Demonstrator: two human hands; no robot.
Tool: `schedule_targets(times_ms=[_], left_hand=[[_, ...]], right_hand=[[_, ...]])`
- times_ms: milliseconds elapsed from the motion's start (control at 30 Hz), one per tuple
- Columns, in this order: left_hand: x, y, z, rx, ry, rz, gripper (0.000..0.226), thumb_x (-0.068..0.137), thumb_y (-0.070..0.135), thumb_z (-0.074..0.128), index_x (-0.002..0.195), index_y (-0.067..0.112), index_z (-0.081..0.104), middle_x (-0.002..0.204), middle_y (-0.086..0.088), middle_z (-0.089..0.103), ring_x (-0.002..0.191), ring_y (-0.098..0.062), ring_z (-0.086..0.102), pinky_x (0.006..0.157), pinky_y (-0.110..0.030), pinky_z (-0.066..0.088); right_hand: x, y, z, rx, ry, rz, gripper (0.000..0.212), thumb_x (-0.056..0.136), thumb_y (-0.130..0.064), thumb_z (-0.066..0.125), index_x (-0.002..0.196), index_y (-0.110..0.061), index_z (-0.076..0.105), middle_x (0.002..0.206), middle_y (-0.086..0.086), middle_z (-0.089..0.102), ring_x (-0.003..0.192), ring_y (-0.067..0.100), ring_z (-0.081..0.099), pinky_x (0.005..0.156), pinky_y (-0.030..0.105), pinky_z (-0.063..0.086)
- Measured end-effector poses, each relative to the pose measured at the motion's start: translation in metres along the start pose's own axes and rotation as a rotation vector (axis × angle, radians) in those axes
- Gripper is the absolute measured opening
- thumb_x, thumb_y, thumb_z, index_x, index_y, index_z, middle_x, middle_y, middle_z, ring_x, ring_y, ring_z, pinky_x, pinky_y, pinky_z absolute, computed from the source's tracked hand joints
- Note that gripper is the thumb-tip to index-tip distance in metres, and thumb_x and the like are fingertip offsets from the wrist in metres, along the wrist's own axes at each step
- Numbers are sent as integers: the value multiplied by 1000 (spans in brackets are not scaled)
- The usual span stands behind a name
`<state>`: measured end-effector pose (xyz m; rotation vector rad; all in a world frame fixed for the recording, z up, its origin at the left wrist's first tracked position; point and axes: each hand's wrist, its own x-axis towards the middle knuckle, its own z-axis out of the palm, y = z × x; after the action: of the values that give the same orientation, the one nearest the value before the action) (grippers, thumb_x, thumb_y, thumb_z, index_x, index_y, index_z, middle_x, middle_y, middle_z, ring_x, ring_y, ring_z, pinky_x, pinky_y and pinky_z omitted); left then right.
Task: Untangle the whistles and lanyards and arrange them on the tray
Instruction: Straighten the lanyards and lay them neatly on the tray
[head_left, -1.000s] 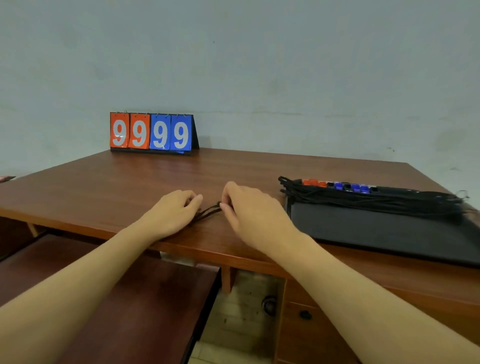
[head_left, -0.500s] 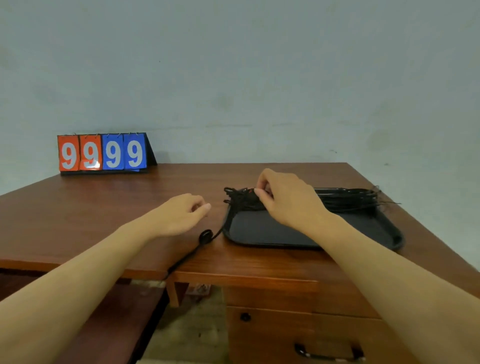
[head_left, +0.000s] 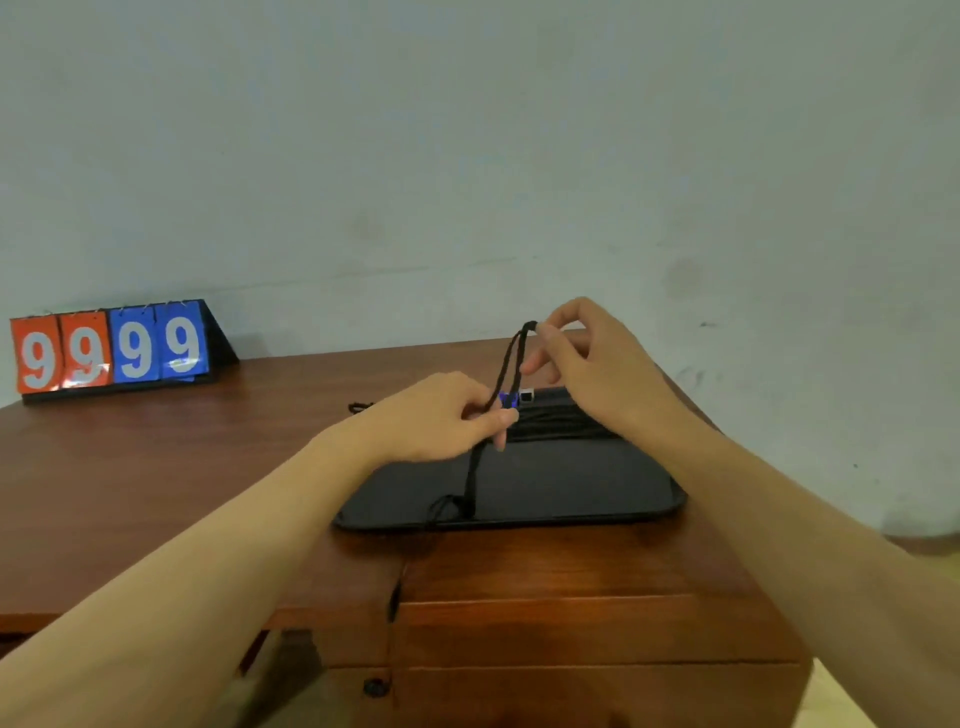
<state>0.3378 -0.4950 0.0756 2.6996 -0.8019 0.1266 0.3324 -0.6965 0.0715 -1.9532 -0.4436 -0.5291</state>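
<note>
Single view only, from a camera worn on my head; there is no second view to share any part of the scene with. It faces forward and slightly down across the wooden desk (head_left: 156, 493) toward the pale wall (head_left: 467, 156) behind it. The lens is wide: both my forearms enter from the bottom corners and reach well into frame. The desk's near edge sits low in the picture, its far edge about mid-height. The black tray (head_left: 571, 488) lies close, just right of centre. The scoreboard (head_left: 111, 348) stands farther off, at the left edge.
</note>
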Motion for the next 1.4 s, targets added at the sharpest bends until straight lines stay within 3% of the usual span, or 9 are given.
schedule_targets(times_ms=[100, 300, 400, 500, 600, 767, 967, 1233, 1400], left_hand=[[32, 9, -3, -59, 69, -42, 40, 101, 50, 48, 81, 26, 73, 64, 8, 66, 56, 0, 60, 64, -23, 43], [74, 7, -25, -342, 250, -124, 35, 100, 46, 53, 89, 21, 75, 64, 9, 68, 53, -4, 51, 63, -23, 44], [88, 5, -37, -396, 311, -119, 34, 101, 42, 53, 88, 19, 75, 66, 7, 68, 55, -8, 49, 61, -25, 44], [96, 2, -38, -414, 321, -103, 34, 101, 40, 53, 86, 18, 74, 66, 7, 68, 55, -9, 47, 60, -27, 42], [93, -9, -34, -425, 344, -113, 35, 103, 38, 49, 82, 17, 68, 60, 9, 63, 59, -12, 47, 60, -29, 41], [58, -58, -31, -559, 473, -206, 33, 105, 34, 45, 79, 16, 58, 60, 4, 50, 51, -12, 37, 55, -29, 33], [-7, -105, -12, -252, 465, -264, 31, 103, 26, 48, 80, 12, 62, 61, 6, 58, 51, -7, 46, 57, -31, 37], [-49, -115, -20, -101, 483, -279, 44, 103, 47, 46, 76, 18, 66, 62, 2, 60, 53, -9, 48, 59, -29, 38], [-54, -124, -33, -100, 376, -363, 27, 103, 35, 50, 87, 24, 69, 71, 3, 68, 59, -12, 55, 61, -30, 43]], right_hand=[[17, 12, -17, 48, 31, 68, 15, 104, -37, 50, 107, -25, 57, 84, -11, 77, 68, 0, 66, 57, 9, 44], [54, 24, -29, -37, -299, 340, 44, 103, -56, 39, 127, -24, 55, 105, -12, 75, 96, 7, 67, 75, 28, 49], [57, 33, -19, 111, -436, 308, 58, 98, -68, 33, 131, -26, 58, 106, -11, 78, 104, 8, 69, 94, 38, 50], [47, 38, -11, 120, -489, 194, 52, 98, -64, 42, 132, -27, 57, 99, -12, 79, 94, -2, 69, 95, 35, 48], [40, 42, -12, 13, -505, 72, 30, 101, -49, 51, 113, -28, 68, 77, -11, 74, 79, 2, 67, 98, 31, 47], [39, 56, -18, -77, -330, 94, 36, 104, -46, 46, 90, -29, 75, 64, -1, 50, 59, 14, 47, 71, 31, 43], [41, 57, -6, -499, -374, -41, 29, 101, -47, 49, 84, -32, 66, 78, -17, 63, 74, 0, 58, 67, 24, 40], [29, 49, -8, -374, -466, -51, 19, 100, -47, 52, 104, -36, 67, 94, -18, 72, 87, -6, 66, 79, 22, 49], [30, 51, -7, -202, -457, 79, 37, 106, -29, 31, 129, -39, 59, 80, -23, 58, 75, -7, 57, 80, 22, 44]])
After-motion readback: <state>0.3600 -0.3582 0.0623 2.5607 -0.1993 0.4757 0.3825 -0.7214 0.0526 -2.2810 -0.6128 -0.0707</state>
